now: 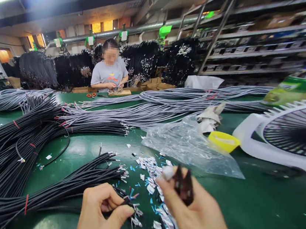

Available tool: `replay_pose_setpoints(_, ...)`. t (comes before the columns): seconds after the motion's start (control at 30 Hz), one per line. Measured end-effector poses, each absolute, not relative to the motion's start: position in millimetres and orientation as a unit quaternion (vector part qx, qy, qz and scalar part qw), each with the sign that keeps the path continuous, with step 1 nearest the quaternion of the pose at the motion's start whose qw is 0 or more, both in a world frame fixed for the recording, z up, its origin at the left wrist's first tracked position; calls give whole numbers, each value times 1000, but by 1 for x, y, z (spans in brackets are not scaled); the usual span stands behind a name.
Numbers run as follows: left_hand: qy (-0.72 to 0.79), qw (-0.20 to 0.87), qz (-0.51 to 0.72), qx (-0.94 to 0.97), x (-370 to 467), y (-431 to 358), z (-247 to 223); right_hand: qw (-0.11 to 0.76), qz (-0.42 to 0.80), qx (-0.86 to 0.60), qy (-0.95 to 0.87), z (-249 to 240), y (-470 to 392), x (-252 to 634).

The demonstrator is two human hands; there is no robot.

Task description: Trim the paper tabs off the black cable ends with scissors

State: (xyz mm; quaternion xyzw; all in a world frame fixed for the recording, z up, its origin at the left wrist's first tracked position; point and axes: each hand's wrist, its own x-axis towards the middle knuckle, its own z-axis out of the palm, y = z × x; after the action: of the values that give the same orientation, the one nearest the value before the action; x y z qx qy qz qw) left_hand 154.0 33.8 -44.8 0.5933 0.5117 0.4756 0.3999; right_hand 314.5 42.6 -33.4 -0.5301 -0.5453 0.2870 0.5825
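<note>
My left hand (104, 212) is closed, thumb and forefinger pinching a black cable (125, 201) close to its end. Thin coloured wires (132, 195), blue and red among them, stick out of that end. Below and behind it lies a bundle of black cables (57, 188) with stripped tips. My right hand (194, 208) is wrapped round a dark pair of cutters (184, 187), smeared by motion, with two pointed jaws upward. Something white (168, 173) shows at a fingertip of this hand; I cannot tell what. Foil and blue scraps (165, 216) are scattered between the hands.
More black cables (6, 148) fill the left side, and grey cables (153, 111) run across the back. A clear plastic bag (191, 145), a yellow dish (223, 141) and a white fan (252, 141) stand to the right. Across the green table (256, 201) sits another person (110, 70).
</note>
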Motion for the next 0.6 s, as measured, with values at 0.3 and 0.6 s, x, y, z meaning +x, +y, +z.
replay_pose_setpoints(0.3, 508, 375, 458, 625, 157, 35, -46, 513, 319, -488, -630, -28, 32, 303)
replay_pose_setpoints(0.6, 512, 416, 449, 603, 156, 37, -48, 476, 290, -483, -675, -31, 36, 310)
